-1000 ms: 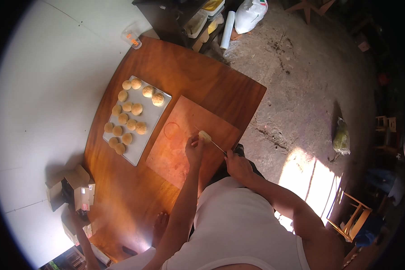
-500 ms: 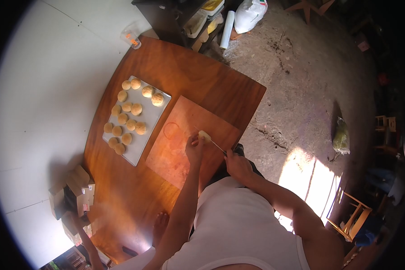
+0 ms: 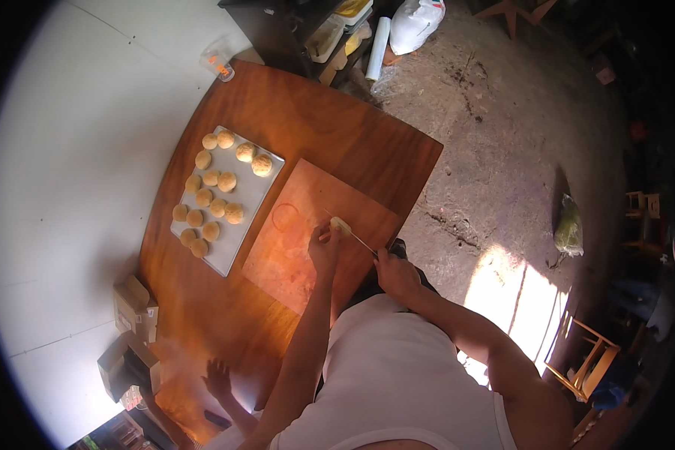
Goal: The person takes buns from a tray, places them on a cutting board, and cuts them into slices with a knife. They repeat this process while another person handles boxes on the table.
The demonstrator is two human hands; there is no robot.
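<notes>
My left hand (image 3: 324,249) has its fingers closed around a small pale bun (image 3: 340,226) above the reddish cutting board (image 3: 311,191). My right hand (image 3: 399,276) grips a thin knife (image 3: 364,245), its blade running to the bun. How deep the blade goes into the bun is too small to tell. To the left of the board lies a metal tray (image 3: 255,187) with several round golden buns (image 3: 226,181) on it.
All this stands on a brown wooden table (image 3: 337,120). At lower left another person's hand (image 3: 217,379) is spread near cardboard boxes (image 3: 135,307) and a dark flat object (image 3: 217,418). A plastic cup (image 3: 221,67) stands at the far edge, beside a dark shelf (image 3: 277,34).
My hands, the knife and the bun stay almost where they were. At lower left, the other person's hand has come into view spread open, and one cardboard box now sits lower, apart from the other.
</notes>
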